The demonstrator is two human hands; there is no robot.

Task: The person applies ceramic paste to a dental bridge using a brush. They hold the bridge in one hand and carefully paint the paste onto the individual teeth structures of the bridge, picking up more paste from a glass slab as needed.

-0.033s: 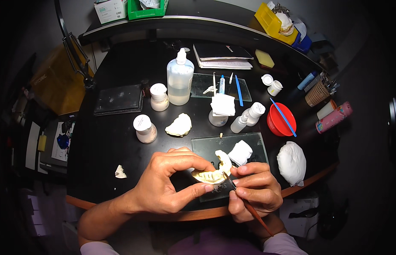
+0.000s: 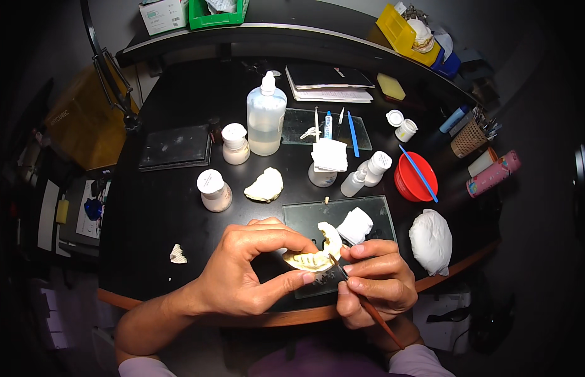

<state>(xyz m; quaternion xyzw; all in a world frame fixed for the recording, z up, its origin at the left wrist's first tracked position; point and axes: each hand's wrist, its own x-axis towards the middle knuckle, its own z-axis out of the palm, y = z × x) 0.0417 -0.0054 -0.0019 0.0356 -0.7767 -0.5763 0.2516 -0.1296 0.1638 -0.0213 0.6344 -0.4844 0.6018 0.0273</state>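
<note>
My left hand [image 2: 248, 267] pinches a cream-coloured, horseshoe-shaped dental cast [image 2: 309, 261] between thumb and fingers, just above the glass slab [image 2: 383, 217]. A fine brush with a reddish-brown handle [image 2: 382, 322] is gripped in my right hand [image 2: 382, 286]. Its dark tip meets the cast near the bend of the arch. Folded white tissue [image 2: 356, 226] lies on the slab behind my right fingers. One small tan piece [image 2: 327, 201] rests by the slab's far edge. Part of the cast is hidden by my left fingers.
Several lidded jars, including one pinkish jar [image 2: 216, 192], stand beyond my hands near a large squeeze bottle [image 2: 266, 119]. A second cast piece [image 2: 265, 185] lies at centre-left. To the right are a red bowl [image 2: 405, 182] with a blue stick across it and a white wrapped bundle [image 2: 431, 242].
</note>
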